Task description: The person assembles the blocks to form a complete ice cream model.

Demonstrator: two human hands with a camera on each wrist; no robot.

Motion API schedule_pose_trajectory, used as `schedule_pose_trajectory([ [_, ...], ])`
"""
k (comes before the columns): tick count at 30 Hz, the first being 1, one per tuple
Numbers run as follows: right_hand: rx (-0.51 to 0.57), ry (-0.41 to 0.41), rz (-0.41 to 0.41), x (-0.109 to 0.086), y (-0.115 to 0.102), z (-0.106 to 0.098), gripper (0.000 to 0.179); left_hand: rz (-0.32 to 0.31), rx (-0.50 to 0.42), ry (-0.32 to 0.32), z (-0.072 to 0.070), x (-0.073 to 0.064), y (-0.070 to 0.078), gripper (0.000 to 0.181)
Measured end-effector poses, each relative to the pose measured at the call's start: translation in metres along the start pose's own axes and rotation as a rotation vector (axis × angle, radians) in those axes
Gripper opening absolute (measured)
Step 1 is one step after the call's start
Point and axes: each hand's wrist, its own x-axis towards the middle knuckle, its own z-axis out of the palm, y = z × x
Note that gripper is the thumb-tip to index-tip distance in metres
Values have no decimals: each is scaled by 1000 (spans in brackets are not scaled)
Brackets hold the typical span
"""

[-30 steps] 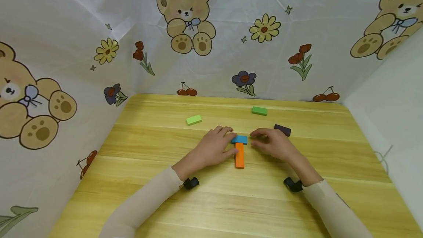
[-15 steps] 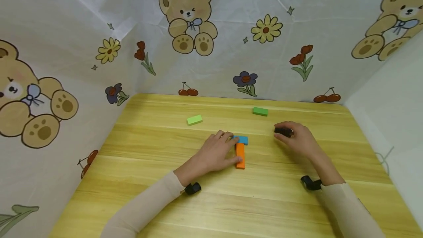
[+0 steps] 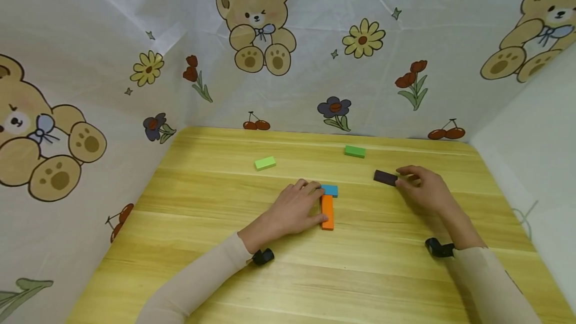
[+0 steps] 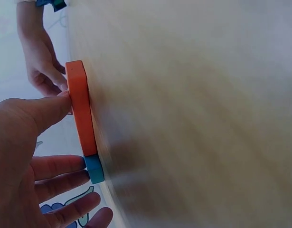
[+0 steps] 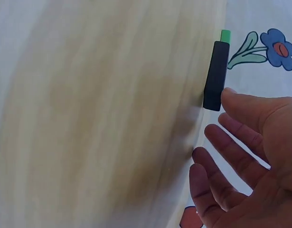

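Observation:
A blue block (image 3: 330, 191) lies crosswise at the far end of an orange block (image 3: 327, 212), the two together like a T. My left hand (image 3: 294, 207) rests at their left side. Its thumb touches the orange block and its straight fingertips reach the blue one, as the left wrist view shows. My right hand (image 3: 425, 189) is at the right end of a dark, nearly black block (image 3: 384, 177), fingers relaxed and parted. In the right wrist view the thumb tip (image 5: 229, 95) is right beside that dark block.
Toward the back of the wooden table (image 3: 297, 284) lie a light green block (image 3: 265, 163) and a darker green block (image 3: 355, 151). A white cloth (image 3: 306, 89) printed with bears and flowers hangs behind and at the left. A white wall (image 3: 526, 164) borders the right side.
My right hand has moved right, from beside the blue block to around the dark block, then off its right end. The dark block stays about where it was. My left hand has barely moved.

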Motion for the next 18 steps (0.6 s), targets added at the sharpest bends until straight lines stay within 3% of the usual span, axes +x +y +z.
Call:
schedule_pose_trajectory([
  [7,23,24,-22,4,-2,3,38,-2,-5,-5,0,0,0,75],
  [18,23,8,9,6,-2,6,31,2,-4,-5,0,1,-1,73],
])
